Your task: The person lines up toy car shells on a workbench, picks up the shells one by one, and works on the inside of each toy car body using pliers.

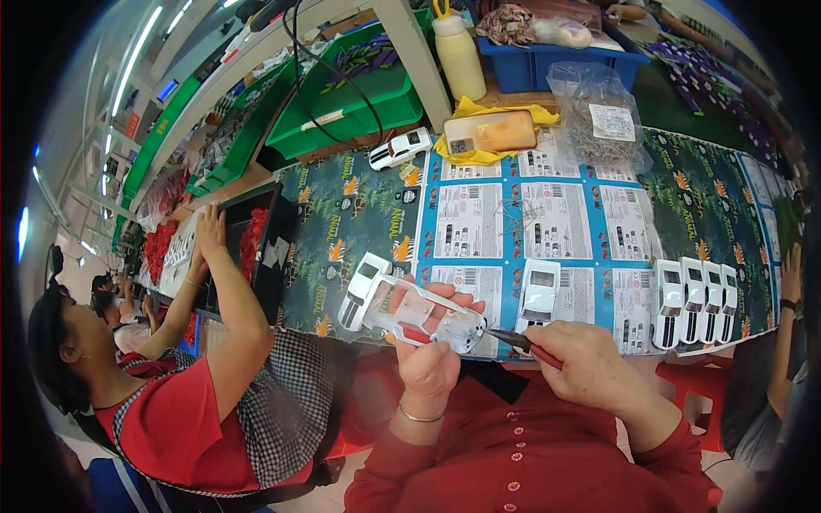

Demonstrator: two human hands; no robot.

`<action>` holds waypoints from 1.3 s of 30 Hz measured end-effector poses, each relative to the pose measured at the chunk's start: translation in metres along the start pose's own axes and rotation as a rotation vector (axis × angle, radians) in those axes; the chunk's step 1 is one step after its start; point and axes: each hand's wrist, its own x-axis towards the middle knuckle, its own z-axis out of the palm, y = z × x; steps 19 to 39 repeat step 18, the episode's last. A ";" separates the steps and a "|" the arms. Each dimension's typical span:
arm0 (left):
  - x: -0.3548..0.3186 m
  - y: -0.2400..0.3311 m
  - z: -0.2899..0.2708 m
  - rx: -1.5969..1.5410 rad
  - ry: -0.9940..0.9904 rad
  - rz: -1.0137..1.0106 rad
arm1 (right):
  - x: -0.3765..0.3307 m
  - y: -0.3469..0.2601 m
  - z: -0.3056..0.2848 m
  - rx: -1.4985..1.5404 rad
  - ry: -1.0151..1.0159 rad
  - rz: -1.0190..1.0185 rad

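My left hand point(430, 355) grips a white toy car body point(421, 314), turned underside up, with red parts showing inside it. My right hand point(580, 363) holds red-handled pliers point(523, 343) whose dark tip touches the car's right end. Just behind the held body, a second white toy car point(363, 287) lies on the table. Another white car point(539, 292) rests to the right of my hands. A row of several white cars point(697, 299) stands further right.
The table is covered with printed cardboard sheets point(505, 218). A phone point(490, 132) lies on a yellow cloth, beside a clear bag of small metal parts point(603, 115) and a yellow bottle point(458, 56). Green bins point(342, 94) stand behind. A person in red point(188, 402) works at my left.
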 end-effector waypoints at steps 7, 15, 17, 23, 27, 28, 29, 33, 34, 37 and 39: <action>-0.003 -0.001 -0.007 -0.031 -0.063 -0.005 | -0.001 -0.004 0.000 -0.024 -0.016 -0.016; -0.004 -0.001 -0.008 -0.047 -0.076 -0.020 | -0.002 -0.002 0.002 -0.025 -0.008 -0.041; -0.004 -0.001 -0.007 0.001 -0.056 -0.026 | -0.002 -0.002 0.001 -0.033 -0.019 -0.041; -0.005 -0.001 -0.006 0.049 -0.037 -0.031 | -0.002 -0.002 0.001 -0.032 -0.019 -0.041; -0.005 -0.001 -0.006 0.049 -0.037 -0.031 | -0.002 -0.002 0.001 -0.032 -0.019 -0.041; -0.005 -0.001 -0.006 0.049 -0.037 -0.031 | -0.002 -0.002 0.001 -0.032 -0.019 -0.041; -0.005 -0.001 -0.006 0.049 -0.037 -0.031 | -0.002 -0.002 0.001 -0.032 -0.019 -0.041; -0.005 -0.001 -0.006 0.049 -0.037 -0.031 | -0.002 -0.002 0.001 -0.032 -0.019 -0.041; -0.005 -0.001 -0.006 0.049 -0.037 -0.031 | -0.002 -0.002 0.001 -0.032 -0.019 -0.041; -0.005 -0.001 -0.006 0.049 -0.037 -0.031 | -0.002 -0.002 0.001 -0.032 -0.019 -0.041; -0.005 -0.001 -0.006 0.049 -0.037 -0.031 | -0.002 -0.002 0.001 -0.032 -0.019 -0.041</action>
